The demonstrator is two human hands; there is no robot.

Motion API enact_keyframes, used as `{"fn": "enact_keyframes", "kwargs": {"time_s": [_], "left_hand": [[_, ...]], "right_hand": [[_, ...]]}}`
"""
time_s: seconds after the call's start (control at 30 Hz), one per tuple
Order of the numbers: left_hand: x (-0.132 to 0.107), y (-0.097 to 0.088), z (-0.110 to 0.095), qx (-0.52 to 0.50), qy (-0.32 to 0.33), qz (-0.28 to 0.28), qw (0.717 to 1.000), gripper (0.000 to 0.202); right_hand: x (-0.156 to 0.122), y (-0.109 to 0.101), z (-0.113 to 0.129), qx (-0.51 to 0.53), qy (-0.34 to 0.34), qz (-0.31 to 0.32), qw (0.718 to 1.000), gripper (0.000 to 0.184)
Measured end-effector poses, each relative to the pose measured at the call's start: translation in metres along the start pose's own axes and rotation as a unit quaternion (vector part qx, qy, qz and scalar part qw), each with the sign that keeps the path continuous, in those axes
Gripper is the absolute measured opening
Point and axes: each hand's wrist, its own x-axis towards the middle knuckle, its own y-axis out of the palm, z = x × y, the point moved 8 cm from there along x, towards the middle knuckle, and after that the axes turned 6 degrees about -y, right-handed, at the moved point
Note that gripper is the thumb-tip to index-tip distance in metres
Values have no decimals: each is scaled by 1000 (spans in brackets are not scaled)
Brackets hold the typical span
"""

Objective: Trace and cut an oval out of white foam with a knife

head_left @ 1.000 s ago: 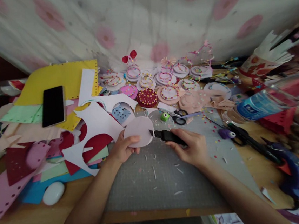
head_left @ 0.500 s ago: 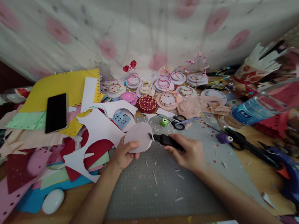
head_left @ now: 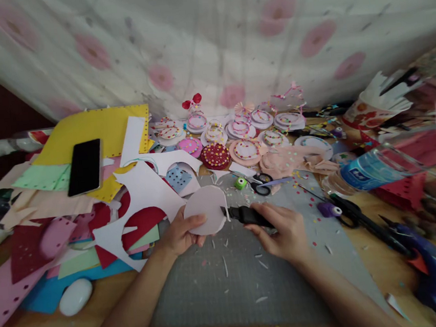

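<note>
My left hand (head_left: 184, 230) pinches a pale, roughly round disc of card or foam (head_left: 206, 208) by its left edge, thumb on top. In my right hand (head_left: 283, 226) is a black-handled craft knife (head_left: 252, 214), its dark blade lying against the disc's right edge. A thin white strip (head_left: 228, 213) curls off that edge beside the blade. Both hands are above a grey cutting mat (head_left: 249, 289) scattered with small white shavings. Black-handled scissors (head_left: 262, 186) and a green craft punch (head_left: 240, 183) lie on the mat beyond the knife.
Decorated paper discs (head_left: 215, 156) stand in rows at the back. A phone (head_left: 84, 167) rests on coloured sheets at left, near cut white card (head_left: 146, 183) and a white oval object (head_left: 75, 296). At right are a plastic bottle (head_left: 372, 166), a purple punch (head_left: 328, 209) and a blue glue gun (head_left: 434, 266).
The view has shifted slightly. The disc and both hands sit a little lower and to the right in the picture. The white strip at the disc's edge hangs further down beside the blade.
</note>
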Motion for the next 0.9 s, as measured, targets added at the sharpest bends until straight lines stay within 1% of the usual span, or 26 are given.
{"fn": "enact_keyframes", "kwargs": {"time_s": [0.07, 0.1, 0.13, 0.2, 0.23, 0.27, 0.3, 0.33, 0.4, 0.47, 0.53, 0.6, 0.7, 0.9], "left_hand": [[-3, -1, 0, 4, -5, 0, 1000, 40], [-5, -1, 1, 6, -8, 1, 1000, 40], [-8, 0, 2, 10, -17, 6, 1000, 40], [-13, 3, 8, 23, -40, 19, 999, 40], [-14, 4, 10, 29, -48, 22, 998, 39], [-13, 3, 11, 32, -50, 19, 998, 38], [-12, 2, 11, 32, -45, 10, 998, 37], [-10, -1, 10, 28, -35, -2, 999, 36], [-5, -5, 7, 16, -17, -21, 1000, 35], [-2, -7, 6, 8, -14, -24, 1000, 34], [-2, -6, 5, 2, -21, -19, 1000, 35], [-5, -4, 5, -3, -29, -14, 999, 35], [-7, -2, 5, -9, -36, -6, 999, 34], [-4, -3, 7, -21, -49, 9, 999, 34]], "right_hand": [[-1, 2, -4, -1, 11, 1, 1000, 33], [-2, 2, -11, -7, 37, -2, 999, 34], [-3, 0, -21, -17, 76, -11, 997, 34], [-9, -7, -43, -41, 169, -46, 984, 35], [-12, -12, -51, -49, 205, -68, 975, 35], [-14, -16, -55, -48, 219, -83, 971, 35], [-14, -15, -54, -35, 209, -80, 974, 34], [-12, -13, -50, -15, 184, -67, 981, 33], [-7, -6, -34, 26, 109, -26, 993, 32], [-3, 0, -17, 53, 41, 5, 998, 31], [-1, 1, -8, 59, 2, 18, 998, 31], [1, 2, -4, 57, -18, 31, 998, 32], [2, 2, -4, 50, -27, 41, 998, 32], [-1, 3, -3, 22, -16, 12, 1000, 35]]}}
